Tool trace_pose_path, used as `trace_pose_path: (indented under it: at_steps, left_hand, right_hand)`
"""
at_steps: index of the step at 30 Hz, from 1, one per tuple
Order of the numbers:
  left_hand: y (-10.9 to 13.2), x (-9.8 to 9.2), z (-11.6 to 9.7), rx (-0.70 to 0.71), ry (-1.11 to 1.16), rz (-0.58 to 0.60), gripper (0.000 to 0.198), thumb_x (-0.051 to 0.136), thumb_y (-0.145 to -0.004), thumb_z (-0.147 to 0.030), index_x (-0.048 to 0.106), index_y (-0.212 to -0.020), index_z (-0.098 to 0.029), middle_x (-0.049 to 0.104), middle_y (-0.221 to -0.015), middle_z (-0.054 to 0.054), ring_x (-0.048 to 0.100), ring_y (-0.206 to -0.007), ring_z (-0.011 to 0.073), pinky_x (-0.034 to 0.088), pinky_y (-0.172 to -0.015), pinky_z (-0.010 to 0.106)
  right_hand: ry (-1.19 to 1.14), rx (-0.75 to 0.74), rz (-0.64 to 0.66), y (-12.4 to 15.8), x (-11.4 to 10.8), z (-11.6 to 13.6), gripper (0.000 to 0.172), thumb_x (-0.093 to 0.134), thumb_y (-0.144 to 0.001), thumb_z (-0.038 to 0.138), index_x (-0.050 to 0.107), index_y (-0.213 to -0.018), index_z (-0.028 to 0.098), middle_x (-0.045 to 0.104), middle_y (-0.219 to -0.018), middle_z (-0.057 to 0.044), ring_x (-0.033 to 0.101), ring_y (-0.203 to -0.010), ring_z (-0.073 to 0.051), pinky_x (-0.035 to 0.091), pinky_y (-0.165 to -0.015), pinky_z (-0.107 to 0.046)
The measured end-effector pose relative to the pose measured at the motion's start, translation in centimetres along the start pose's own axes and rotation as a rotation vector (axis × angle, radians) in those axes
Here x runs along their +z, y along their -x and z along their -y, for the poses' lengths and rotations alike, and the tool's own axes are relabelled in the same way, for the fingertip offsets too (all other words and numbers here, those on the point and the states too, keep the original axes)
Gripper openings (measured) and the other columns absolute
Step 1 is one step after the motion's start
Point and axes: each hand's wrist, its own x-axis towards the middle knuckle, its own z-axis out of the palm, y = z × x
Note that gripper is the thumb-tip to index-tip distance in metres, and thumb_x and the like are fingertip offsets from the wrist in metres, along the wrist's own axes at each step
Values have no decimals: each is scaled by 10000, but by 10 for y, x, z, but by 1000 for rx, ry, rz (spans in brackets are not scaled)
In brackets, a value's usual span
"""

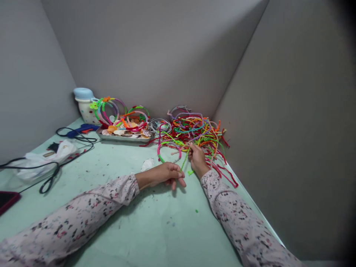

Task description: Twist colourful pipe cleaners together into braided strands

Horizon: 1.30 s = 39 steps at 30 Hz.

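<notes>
A thin bright green yarn strand runs between my two hands above the table. My left hand pinches its lower end between thumb and forefinger, the other fingers loosely bent. At the upper end, my right hand has its fingers closed on the same strand, beside a tangled heap of coloured yarn. Just behind my left hand is a hoop wrapped partly in pink and green, with a bare stretch at its lower right.
A metal tray of shells and wrapped hoops stands at the back. Bare wire rings lie between tray and heap. Left are a white jar with blue lid, a plastic bag, black cable and a phone. Walls enclose the table.
</notes>
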Motion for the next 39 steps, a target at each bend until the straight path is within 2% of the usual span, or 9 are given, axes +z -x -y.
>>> trace_pose_path:
  at_steps: [11,24,28,35,39]
  left_hand:
    - [-2,-4,5,-19,57,-15,290,679,-777,-378,547,-789,-120,735,-912,128,548,-447,48,272,-427,199]
    - [-2,-1,6,-23,-1,-39,237,670,-770,-342,568,-786,-128,723,-749,56,514,-416,46,255,-418,197]
    - [-2,-1,7,-8,54,-53,243,663,-786,-349,562,-770,-129,713,-752,52,516,-433,42,254,-415,193]
    - [-1,-8,4,-56,265,2,301,649,-810,-397,609,-852,-102,707,-751,85,528,-438,57,323,-438,189]
    - [1,-10,1,-66,315,6,254,607,-842,-341,620,-866,-89,711,-739,107,548,-437,73,351,-440,186]
  right_hand:
    - [-57,8,-58,1,1,3,252,730,-674,397,574,-664,199,483,-509,75,386,-417,-59,252,-376,-204]
    - [-104,12,-78,-3,1,3,233,732,-653,344,555,-633,194,486,-496,84,380,-411,-57,251,-381,-201]
    - [-119,19,-65,-6,-2,0,223,734,-655,365,590,-689,199,505,-516,86,387,-415,-59,246,-385,-205]
    - [-135,-31,-24,-13,-8,-10,256,728,-676,419,619,-771,207,577,-561,72,429,-430,-81,263,-398,-228]
    - [-175,-37,-31,-14,-8,-12,245,730,-672,405,616,-756,205,590,-580,66,427,-431,-78,266,-390,-223]
